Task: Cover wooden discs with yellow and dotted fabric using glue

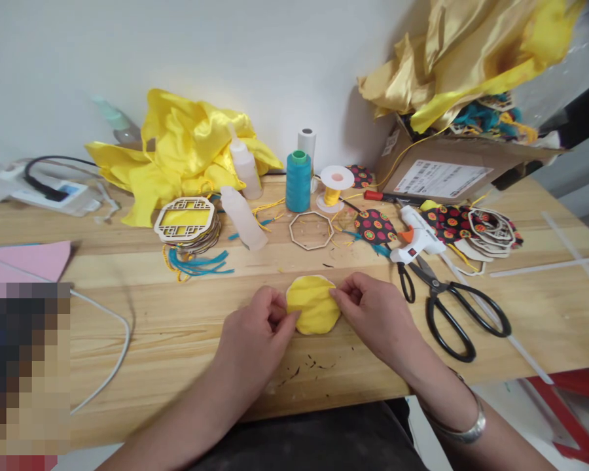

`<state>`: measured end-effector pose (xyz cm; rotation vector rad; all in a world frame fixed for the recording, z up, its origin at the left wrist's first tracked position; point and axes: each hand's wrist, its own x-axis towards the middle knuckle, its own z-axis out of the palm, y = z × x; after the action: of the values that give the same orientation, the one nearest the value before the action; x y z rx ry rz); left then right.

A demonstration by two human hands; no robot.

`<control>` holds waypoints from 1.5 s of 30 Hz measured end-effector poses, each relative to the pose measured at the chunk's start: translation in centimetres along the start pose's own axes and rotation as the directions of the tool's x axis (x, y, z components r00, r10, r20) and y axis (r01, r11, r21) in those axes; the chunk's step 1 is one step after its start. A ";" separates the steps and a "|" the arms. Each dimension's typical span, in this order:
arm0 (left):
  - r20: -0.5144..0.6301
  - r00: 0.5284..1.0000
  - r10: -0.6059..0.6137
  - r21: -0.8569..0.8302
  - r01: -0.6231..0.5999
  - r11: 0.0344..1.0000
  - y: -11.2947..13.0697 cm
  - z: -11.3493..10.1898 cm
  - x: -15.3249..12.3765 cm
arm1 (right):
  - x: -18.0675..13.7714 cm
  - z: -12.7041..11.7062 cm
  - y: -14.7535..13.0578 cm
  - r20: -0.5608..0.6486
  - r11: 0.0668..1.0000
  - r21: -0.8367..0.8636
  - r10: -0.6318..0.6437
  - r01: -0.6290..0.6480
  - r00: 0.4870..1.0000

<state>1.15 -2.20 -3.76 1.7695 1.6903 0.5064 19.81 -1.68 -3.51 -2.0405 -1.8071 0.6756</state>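
Between my two hands is a small, roughly round piece of yellow fabric (314, 306), slightly creased, with a pale rim showing at its upper edge. My left hand (262, 327) pinches its left edge between thumb and curled fingers. At the upper right edge, the thumb and forefinger of my right hand (373, 307) press on the fabric. Just beyond it lies a thin wooden octagonal frame (311, 247). Black-handled scissors (436, 288) and a white glue gun (415, 237) rest to the right of my right hand.
At the back stand a teal thread cone (298, 183), a yellow thread spool (332, 195) and plastic bottles (243, 219). Stacked lattice frames (185, 219) with tassels lie left, before yellow satin (186, 137). A cardboard box (436, 170) stands back right; a white cable (125, 327) curves along the left.
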 end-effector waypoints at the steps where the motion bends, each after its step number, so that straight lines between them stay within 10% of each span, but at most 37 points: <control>1: -0.002 1.000 0.008 0.007 -0.008 1.000 0.0 0.0 0.0 | 0.0 0.0 0.0 -0.001 1.000 -0.005 0.001 -0.001 1.000; 12: -0.205 0.932 0.297 0.098 -0.283 0.954 -0.2 -0.1 -0.4 | -0.9 -0.3 0.2 -0.186 0.989 0.074 -0.114 0.130 0.976; 16: -0.307 0.755 0.580 0.244 -0.526 0.815 -0.3 -0.2 -0.4 | -1.9 -0.2 0.7 -0.239 0.810 0.020 -0.566 0.586 0.789; 20: -0.235 0.621 0.747 0.313 -0.680 0.663 -0.4 0.3 -0.1 | -2.4 0.9 1.1 -0.071 0.654 -0.107 -0.757 0.749 0.650; 30: -0.174 0.731 0.660 0.367 -0.574 0.732 -0.4 1.0 -0.2 | -2.2 1.2 0.3 -0.002 0.631 -0.237 -0.760 0.739 0.649; 45: -0.159 0.745 0.648 0.373 -0.562 0.738 -0.8 1.2 -0.2 | -1.9 1.4 0.1 -0.037 0.630 -0.288 -0.760 0.722 0.648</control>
<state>1.33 -2.63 -5.09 2.6145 1.3661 0.8531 19.00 -3.61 -4.45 -1.1750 -2.4576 0.0292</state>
